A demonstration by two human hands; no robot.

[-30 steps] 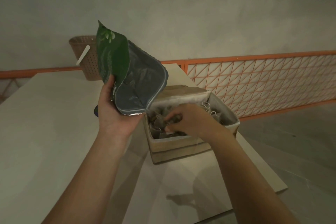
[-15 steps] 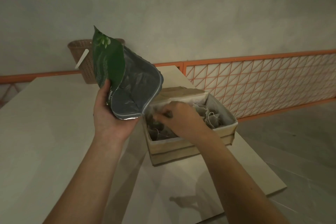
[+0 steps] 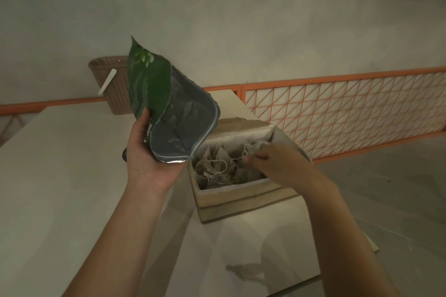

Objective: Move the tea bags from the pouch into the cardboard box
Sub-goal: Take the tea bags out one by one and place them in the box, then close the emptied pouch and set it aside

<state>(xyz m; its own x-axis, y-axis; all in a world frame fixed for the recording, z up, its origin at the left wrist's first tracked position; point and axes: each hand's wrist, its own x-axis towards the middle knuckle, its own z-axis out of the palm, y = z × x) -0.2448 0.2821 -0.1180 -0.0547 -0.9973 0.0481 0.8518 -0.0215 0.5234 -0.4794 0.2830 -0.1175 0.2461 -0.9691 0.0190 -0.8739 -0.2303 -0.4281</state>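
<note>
My left hand grips a green pouch with a silver-grey inside, tilted with its open mouth facing down and toward me, just left of the cardboard box. The open box stands on the pale table and holds several pyramid tea bags with white strings. My right hand is inside the box at its right side, its fingers closed around a tea bag near the right wall. The pouch's inside looks empty from this angle; its deeper part is hidden.
A brown perforated basket with a white stick stands at the table's far edge behind the pouch. An orange lattice railing runs along the right. The table's right edge drops to a grey floor.
My right hand slid from the box's left side to its right side, uncovering the tea bags in the middle. The pouch stayed nearly still in my left hand.
</note>
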